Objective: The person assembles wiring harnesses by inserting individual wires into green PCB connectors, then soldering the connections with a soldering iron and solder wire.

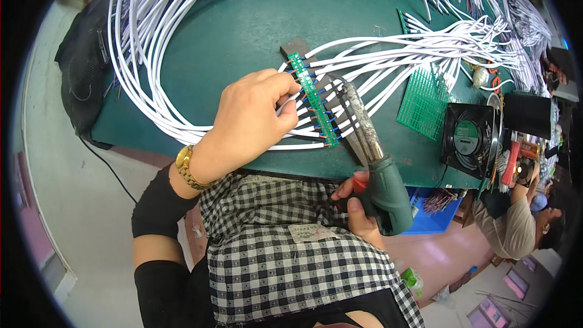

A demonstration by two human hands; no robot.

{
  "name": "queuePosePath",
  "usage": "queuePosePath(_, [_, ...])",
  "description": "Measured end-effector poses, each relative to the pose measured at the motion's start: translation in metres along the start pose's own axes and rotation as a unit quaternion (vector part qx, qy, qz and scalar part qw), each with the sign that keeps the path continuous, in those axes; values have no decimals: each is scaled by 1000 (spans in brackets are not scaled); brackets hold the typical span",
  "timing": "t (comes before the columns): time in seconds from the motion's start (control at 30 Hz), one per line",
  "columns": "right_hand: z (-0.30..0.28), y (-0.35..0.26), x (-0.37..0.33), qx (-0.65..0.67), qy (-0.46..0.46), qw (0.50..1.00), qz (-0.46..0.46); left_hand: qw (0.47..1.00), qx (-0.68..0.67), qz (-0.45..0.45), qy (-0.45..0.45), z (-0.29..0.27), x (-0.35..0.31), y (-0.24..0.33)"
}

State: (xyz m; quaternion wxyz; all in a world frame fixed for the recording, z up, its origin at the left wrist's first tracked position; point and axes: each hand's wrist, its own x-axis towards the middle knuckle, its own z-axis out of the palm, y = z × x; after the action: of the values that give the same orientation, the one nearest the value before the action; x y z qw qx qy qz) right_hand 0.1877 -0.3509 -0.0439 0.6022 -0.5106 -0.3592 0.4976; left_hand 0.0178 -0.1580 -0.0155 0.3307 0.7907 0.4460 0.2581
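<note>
A long narrow green circuit board (314, 102) lies slantwise on a dark block (296, 47) on the green table. White cables with thin coloured wire ends run to it from both sides. My left hand (252, 112) is at the board's left edge, thumb and forefinger closed on a white cable (285, 104). My right hand (359, 211) grips the handle of a green soldering gun (390, 197) with a red trigger, at the table's front edge. The gun's long metal barrel points up beside the board's right side. Its tip appears over the cables, and contact is unclear.
Looped white cables (161, 67) curve across the left of the table. On the right are a green perforated panel (422, 102), a black fan (466, 140) and another cable bundle (480, 36). A blue bin (434, 215) stands below the edge. Another person (510, 225) is at far right.
</note>
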Motion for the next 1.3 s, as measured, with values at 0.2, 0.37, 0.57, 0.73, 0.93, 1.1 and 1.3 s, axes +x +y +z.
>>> queuePosePath(0.2, [-4, -5, 3, -135, -6, 991, 14, 976, 99, 191, 21, -5, 7, -5])
queuePosePath(0.37, [-12, -6, 4, -188, -26, 982, 18, 970, 107, 214, -47, -8, 15, -4])
queuePosePath(0.57, [-11, -7, 7, -247, -51, 967, -17, 969, 86, 229, -42, -10, 18, -9])
queuePosePath(0.73, [-21, 2, 2, -304, -100, 946, -59, 972, 54, 217, -64, -10, 21, -14])
queuePosePath(0.93, [-23, 9, 10, -316, -98, 935, -126, 971, 39, 215, -95, -13, 23, -16])
queuePosePath(1.1, [-23, 18, 6, -323, -82, 933, -139, 969, 27, 231, -85, -10, 25, -18])
queuePosePath(1.3, [-22, 18, 8, -364, -82, 908, -192, 967, 11, 238, -92, -12, 26, -20])
